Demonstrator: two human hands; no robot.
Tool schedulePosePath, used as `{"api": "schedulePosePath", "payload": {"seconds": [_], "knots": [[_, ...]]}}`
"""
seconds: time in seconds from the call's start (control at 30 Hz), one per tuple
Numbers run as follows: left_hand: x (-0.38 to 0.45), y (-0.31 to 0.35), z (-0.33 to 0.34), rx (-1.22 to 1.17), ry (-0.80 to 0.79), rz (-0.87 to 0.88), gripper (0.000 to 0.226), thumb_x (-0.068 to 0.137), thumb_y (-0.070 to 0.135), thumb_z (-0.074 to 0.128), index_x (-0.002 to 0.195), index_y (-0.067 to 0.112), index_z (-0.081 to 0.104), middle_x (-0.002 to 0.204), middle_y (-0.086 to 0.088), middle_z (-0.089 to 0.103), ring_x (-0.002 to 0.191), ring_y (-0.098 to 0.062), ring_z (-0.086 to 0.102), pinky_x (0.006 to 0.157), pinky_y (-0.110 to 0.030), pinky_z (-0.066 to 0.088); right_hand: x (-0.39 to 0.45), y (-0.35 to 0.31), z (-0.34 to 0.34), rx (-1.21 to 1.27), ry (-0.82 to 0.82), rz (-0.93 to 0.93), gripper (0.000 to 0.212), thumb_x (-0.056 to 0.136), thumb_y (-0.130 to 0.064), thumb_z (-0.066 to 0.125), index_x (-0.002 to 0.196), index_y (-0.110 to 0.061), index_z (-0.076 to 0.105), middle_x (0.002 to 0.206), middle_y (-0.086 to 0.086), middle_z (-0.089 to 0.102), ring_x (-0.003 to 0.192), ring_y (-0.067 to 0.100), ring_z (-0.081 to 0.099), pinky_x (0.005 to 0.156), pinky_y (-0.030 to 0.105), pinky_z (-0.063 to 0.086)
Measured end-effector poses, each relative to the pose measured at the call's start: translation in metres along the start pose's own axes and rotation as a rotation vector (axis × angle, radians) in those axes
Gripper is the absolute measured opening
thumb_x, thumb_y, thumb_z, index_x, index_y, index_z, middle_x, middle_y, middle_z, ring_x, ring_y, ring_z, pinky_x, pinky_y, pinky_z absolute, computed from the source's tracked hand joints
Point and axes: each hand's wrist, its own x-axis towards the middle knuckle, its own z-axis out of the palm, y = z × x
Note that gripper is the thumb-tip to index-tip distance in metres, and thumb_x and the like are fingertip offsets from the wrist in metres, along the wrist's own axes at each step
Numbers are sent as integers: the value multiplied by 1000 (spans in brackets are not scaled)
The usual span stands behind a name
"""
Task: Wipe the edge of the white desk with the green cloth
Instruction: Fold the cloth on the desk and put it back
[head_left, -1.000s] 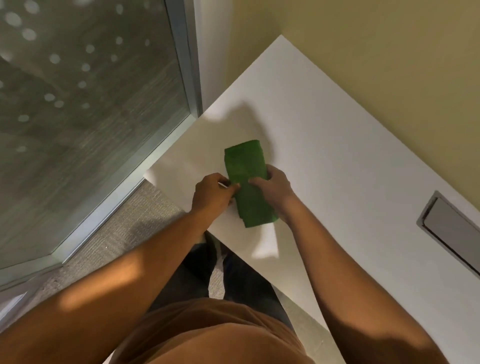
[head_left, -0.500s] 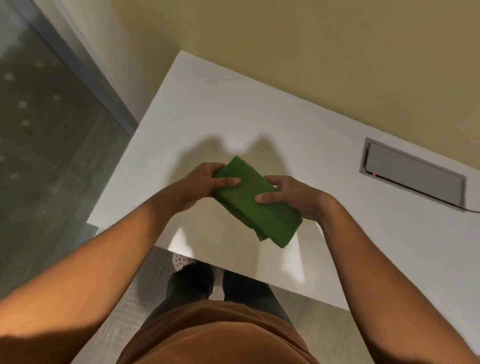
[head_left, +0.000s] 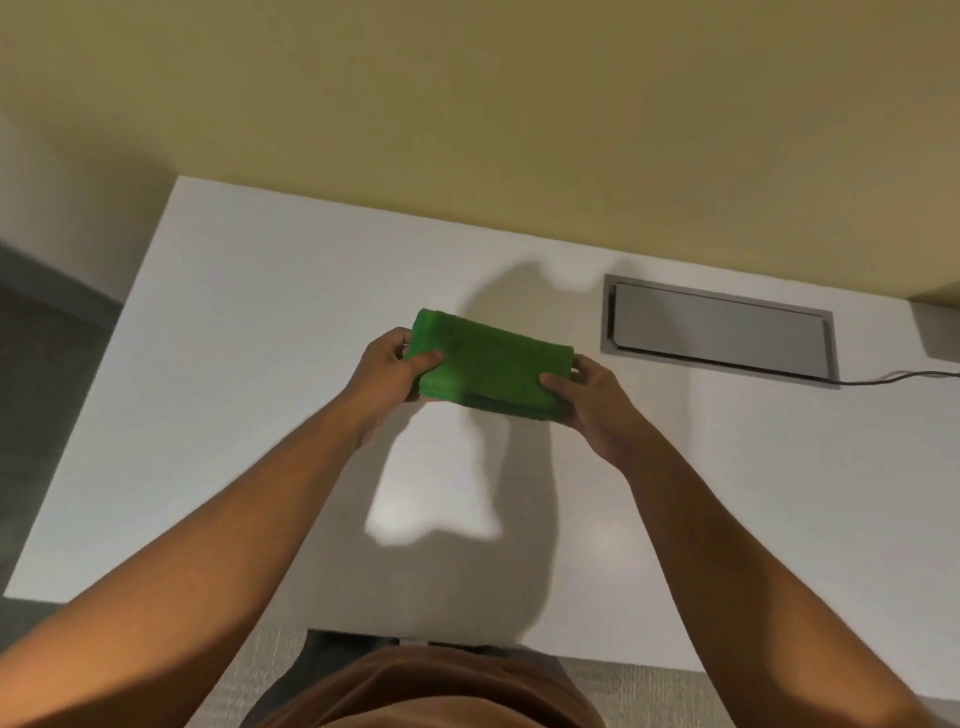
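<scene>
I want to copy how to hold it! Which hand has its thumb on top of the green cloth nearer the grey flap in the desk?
The right hand: it grips the green cloth's end beside the grey flap; the left hand holds the far end.

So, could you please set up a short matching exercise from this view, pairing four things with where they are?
Things:
1. folded green cloth
2. left hand
3. grey rectangular hatch set in the white desk
4. thin dark cable

Places:
A. runs off the picture's right edge
B. grips the cloth's left end
C. held between both hands above the desk
D. right of the cloth, near the yellow wall

Pairs: 1-C, 2-B, 3-D, 4-A. The right hand grips the other end.
</scene>
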Motion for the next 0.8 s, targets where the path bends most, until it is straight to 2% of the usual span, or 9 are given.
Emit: {"api": "schedulePosePath", "payload": {"seconds": [0.07,0.13,0.2,0.27,0.4,0.53,0.6,0.7,0.8], "knots": [[24,13,16,44,-10,-49,18,96,7,72,113,7,69,107,-11,78,83,-19,79,63,-25,63,20,-17,-13,-84,112,-57,37,99,-3,69,133,-13,59,135,21,68,115,34,71,97,50,62],[48,27,32,78,-5,-63,21,96,3,72,116,4,70,111,-15,78,96,-28,79,67,-30,66,43,-35,-24,-201,182,-104,46,101,-4,64,145,-11,53,137,20,64,121,35,67,102,52,59],[74,41,47,97,38,-38,21,94,2,74,115,5,70,114,-19,77,102,-34,78,75,-37,67,69,-55,-32,-334,245,-167,54,101,-4,61,153,-13,48,141,17,62,125,34,64,104,47,57],[100,56,62,135,99,4,25,93,3,76,117,8,69,115,-22,75,102,-37,77,82,-44,66,93,-74,-36,-418,315,-231,58,100,-6,61,155,-16,46,141,14,61,122,32,63,96,39,55],[141,78,85,206,208,79,45,91,7,79,134,7,64,116,-19,74,102,-36,76,89,-51,65,133,-99,-43,-474,385,-286,63,99,-10,66,156,-19,43,138,11,62,110,20,59,90,28,48],[155,78,100,552,287,201,64,92,16,80,150,12,52,132,-14,67,118,-31,66,102,-45,56,149,-96,-53,-764,380,-308,63,96,-7,66,155,-12,45,149,15,54,132,33,56,111,41,49],[151,70,101,772,310,374,57,93,12,74,147,10,53,138,-18,60,125,-37,58,105,-51,51,149,-85,-53,-1018,440,-408,59,96,-9,61,154,-11,46,154,15,46,136,37,49,114,45,46],[141,54,105,1121,160,725,45,96,9,62,140,3,60,141,-25,59,130,-46,54,106,-56,48,149,-67,-47,-1336,351,-615,51,104,-18,50,154,-7,48,161,16,45,149,37,42,122,46,35],[137,44,112,1411,-49,587,56,110,28,40,162,8,36,170,-18,32,157,-39,27,126,-56,24,148,-50,-40,-1480,215,-584,54,109,-30,45,159,-10,41,168,13,37,160,34,27,127,52,26]]}}
